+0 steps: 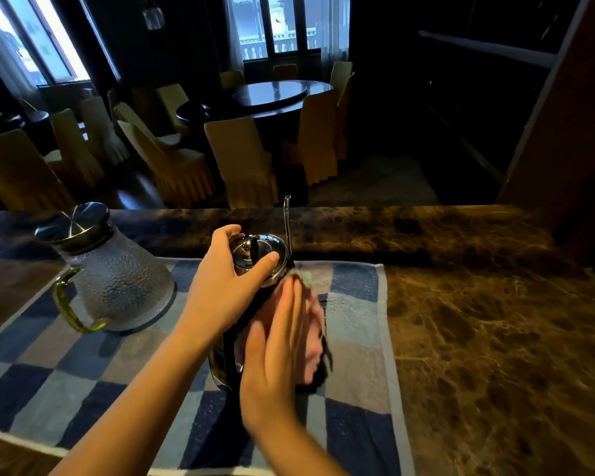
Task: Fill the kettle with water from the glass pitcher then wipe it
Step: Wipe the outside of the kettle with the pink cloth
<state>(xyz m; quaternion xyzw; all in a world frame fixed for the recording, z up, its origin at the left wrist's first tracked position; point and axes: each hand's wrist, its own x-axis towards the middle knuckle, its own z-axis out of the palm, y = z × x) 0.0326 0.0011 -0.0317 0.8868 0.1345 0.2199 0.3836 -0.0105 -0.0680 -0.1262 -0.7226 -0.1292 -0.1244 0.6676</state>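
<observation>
A dark kettle (225,365) with a shiny metal lid (272,249) stands on a blue checked towel (83,365) in the middle of the counter. My left hand (227,286) grips the kettle's lid from above. My right hand (282,355), blurred by motion, presses a pink cloth (315,341) flat against the kettle's right side. A textured glass pitcher (117,280) with a steel lid and a yellow-green handle stands on the towel to the left, apart from both hands.
A thin bent metal tube (287,218) rises just behind the kettle. The brown marble counter (478,321) stretches to the right, with a raised ledge along its far edge. Beyond it are covered chairs and a round dining table (272,94).
</observation>
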